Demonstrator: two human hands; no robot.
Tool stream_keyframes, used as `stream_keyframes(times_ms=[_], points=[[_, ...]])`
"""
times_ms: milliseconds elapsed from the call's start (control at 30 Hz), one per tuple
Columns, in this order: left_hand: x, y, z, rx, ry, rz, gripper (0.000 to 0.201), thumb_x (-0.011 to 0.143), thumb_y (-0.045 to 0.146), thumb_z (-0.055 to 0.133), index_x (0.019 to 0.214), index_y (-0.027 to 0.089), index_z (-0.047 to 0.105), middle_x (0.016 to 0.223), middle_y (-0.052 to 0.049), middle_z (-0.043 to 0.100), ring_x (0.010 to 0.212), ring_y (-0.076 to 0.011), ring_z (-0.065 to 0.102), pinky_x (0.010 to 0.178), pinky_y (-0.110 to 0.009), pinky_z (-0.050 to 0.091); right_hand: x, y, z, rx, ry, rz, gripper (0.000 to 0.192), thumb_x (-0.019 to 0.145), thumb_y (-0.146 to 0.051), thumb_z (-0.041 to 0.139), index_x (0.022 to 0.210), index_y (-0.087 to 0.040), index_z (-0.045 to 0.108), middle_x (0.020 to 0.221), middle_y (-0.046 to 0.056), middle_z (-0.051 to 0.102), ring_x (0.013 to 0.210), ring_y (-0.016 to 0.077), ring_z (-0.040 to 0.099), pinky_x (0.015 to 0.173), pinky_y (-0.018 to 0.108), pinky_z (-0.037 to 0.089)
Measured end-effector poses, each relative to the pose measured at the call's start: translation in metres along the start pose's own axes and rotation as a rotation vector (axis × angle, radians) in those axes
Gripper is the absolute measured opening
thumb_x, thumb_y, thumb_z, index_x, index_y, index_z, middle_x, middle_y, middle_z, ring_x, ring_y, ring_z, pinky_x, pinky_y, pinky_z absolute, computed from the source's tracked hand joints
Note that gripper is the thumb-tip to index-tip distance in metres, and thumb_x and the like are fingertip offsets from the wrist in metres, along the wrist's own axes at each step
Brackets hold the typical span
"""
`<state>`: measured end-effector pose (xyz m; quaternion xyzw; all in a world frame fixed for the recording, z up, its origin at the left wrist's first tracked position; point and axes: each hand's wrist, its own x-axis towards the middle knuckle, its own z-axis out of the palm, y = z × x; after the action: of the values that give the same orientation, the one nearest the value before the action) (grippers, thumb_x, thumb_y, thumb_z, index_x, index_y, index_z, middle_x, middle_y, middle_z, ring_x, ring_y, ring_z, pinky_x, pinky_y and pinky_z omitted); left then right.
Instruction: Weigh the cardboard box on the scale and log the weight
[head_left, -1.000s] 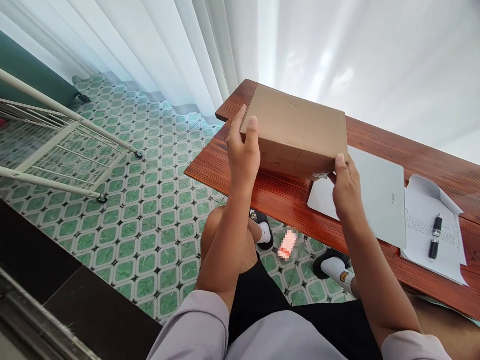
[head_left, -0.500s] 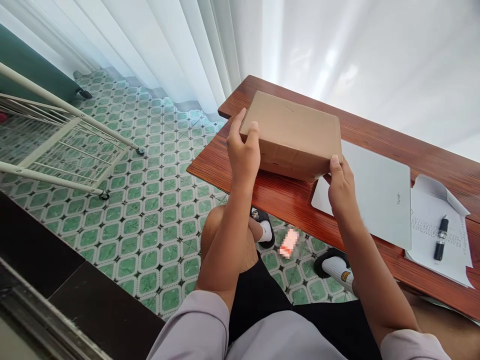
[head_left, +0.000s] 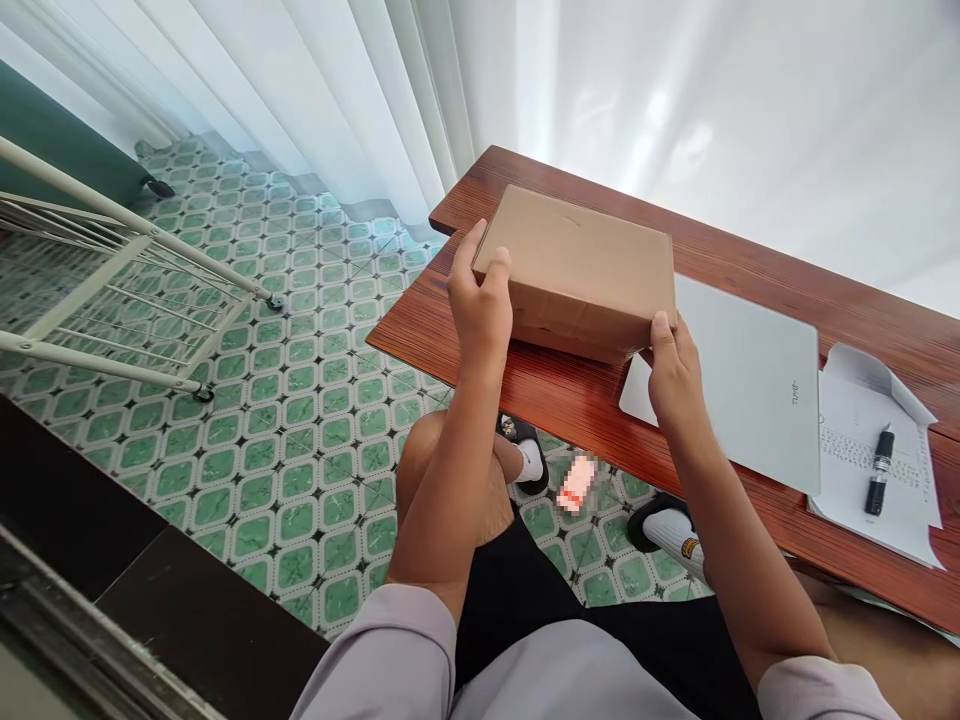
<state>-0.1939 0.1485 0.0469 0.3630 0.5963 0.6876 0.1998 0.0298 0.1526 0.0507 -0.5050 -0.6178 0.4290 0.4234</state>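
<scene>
A closed brown cardboard box (head_left: 581, 245) is between my two hands, over the left part of the reddish wooden table (head_left: 420, 320). My left hand (head_left: 482, 300) grips its left end, thumb on the near top edge and fingers along the side. At the near right corner, my right hand (head_left: 673, 375) is closed on the box with the thumb up front; its other fingers are partly hidden. Whether the box's underside rests on the table or is slightly raised, I cannot tell. Just right of the box lies a closed silver laptop (head_left: 757, 390).
Papers (head_left: 847, 500) with handwriting lie right of the laptop, a black pen (head_left: 880, 470) on top. A white wheeled rack (head_left: 142, 280) stands at left on the green tiled floor (head_left: 300, 400). White curtains (head_left: 337, 90) hang behind the table. My legs are below the table edge.
The box and both hands appear slightly further left in the picture, along with a small shift of the whole view. The grip on the box is the same.
</scene>
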Motion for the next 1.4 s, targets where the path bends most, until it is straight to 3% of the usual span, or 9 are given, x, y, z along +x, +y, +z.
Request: stream_keyframes(times_ms=[600,1133,1267,1400], points=[[0.001,-0.002,0.002,-0.043,0.062,-0.052,0.045,0.088,0.016,0.053,0.132,0.023,0.062,0.148,-0.002,0.057,0.142,-0.0215,0.050,0.121,-0.036,0.042,-0.002,0.003,0.000,0.004,-0.037,-0.039,0.054,0.103,-0.062,0.041,0.146,-0.031,0.052,0.157,0.004,0.049,0.145,0.0236,0.046,0.125,0.050,0.035],[-0.001,0.008,0.005,-0.086,0.148,-0.090,0.058,0.073,0.011,0.050,0.129,0.015,0.062,0.146,-0.004,0.060,0.139,-0.0186,0.054,0.123,-0.032,0.041,-0.003,0.009,0.003,-0.049,-0.056,-0.093,0.066,0.100,-0.070,0.039,0.150,-0.029,0.048,0.154,0.008,0.051,0.144,0.0258,0.046,0.124,0.050,0.035],[-0.001,0.010,0.004,-0.084,0.129,-0.089,0.062,0.073,0.009,0.048,0.133,0.017,0.059,0.147,-0.004,0.059,0.141,-0.0186,0.052,0.124,-0.033,0.039,-0.003,0.006,0.004,-0.072,-0.047,-0.105,0.070,0.098,-0.074,0.038,0.149,-0.027,0.050,0.155,0.008,0.051,0.148,0.0256,0.042,0.129,0.050,0.027],[-0.001,0.010,0.003,-0.095,0.096,-0.102,0.067,0.072,0.006,0.047,0.137,0.017,0.055,0.149,-0.006,0.058,0.140,-0.0182,0.054,0.121,-0.033,0.044,-0.003,0.005,0.002,-0.062,-0.077,-0.117,0.068,0.098,-0.073,0.039,0.149,-0.029,0.050,0.158,0.006,0.048,0.149,0.0241,0.041,0.129,0.049,0.028]])
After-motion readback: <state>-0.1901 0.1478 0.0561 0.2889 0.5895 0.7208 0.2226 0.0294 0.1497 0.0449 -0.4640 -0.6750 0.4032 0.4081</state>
